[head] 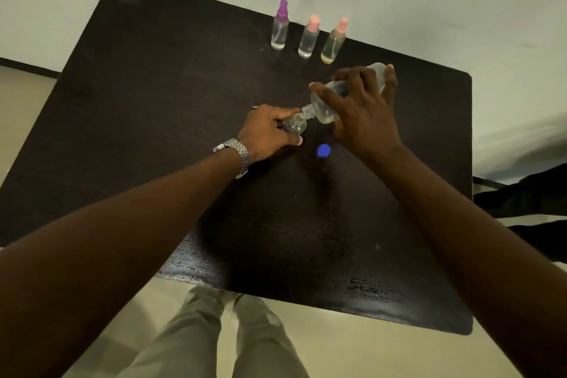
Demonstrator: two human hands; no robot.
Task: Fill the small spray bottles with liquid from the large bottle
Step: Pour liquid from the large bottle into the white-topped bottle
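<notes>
- Left hand (270, 129) grips an uncapped small bottle (296, 125) mid-frame; right hand (362, 107) holds the large bottle (325, 107) tipped into it.
- Three capped spray bottles (307, 37), upper centre, look filled; this one seems last.

The left hand (267, 132) hides much of the small bottle (296, 125), the right hand (365, 113) the large bottle (322, 106).

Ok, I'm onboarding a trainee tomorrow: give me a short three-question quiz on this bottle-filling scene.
1. True or false: the large clear plastic bottle is tilted, its mouth at the uncapped small clear spray bottle gripped by the left hand.
2. The right hand grips: A the large bottle; B the small bottle; C nothing.
3. How many capped clear spray bottles stand in the row behind?
Key: 1 true; 2 A; 3 three.
</notes>
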